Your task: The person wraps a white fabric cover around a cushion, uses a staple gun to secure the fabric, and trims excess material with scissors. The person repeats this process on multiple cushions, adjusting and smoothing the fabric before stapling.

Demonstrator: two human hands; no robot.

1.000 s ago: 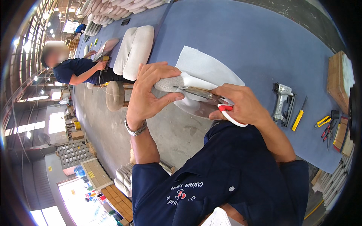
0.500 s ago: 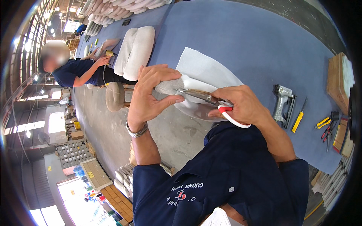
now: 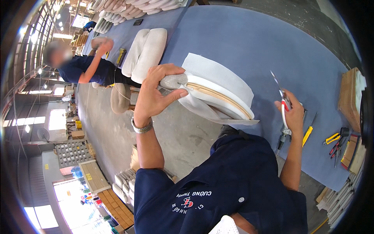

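Note:
My left hand [image 3: 154, 91], a metal watch on its wrist, pinches the end of a curved padded piece [image 3: 220, 95] between thumb and fingers. That end is wrapped in grey fabric. Along the rest, a light wooden strip shows between white foam, with loose pale fabric [image 3: 218, 72] spread out on both sides. Off to the right, my right hand [image 3: 293, 115] is closed round scissors [image 3: 283, 97] with red and white handles. Their blades point up and away, apart from the padded piece. Partly behind this hand, a nail gun [image 3: 283, 139] lies on the blue table [image 3: 233, 35].
A yellow knife [image 3: 307, 135], a yellow-black cutter [image 3: 333, 138] and red-handled pliers [image 3: 335, 148] lie at the right by a wooden box [image 3: 349, 99]. A pale cushion [image 3: 144, 54] rests on the table's left part. Beyond it, a co-worker [image 3: 87, 68] handles another pad.
My right hand has drawn the scissors away from the padded end, over to the right, and turned them upward. My left hand keeps its grip. The co-worker has raised a hand with a pad.

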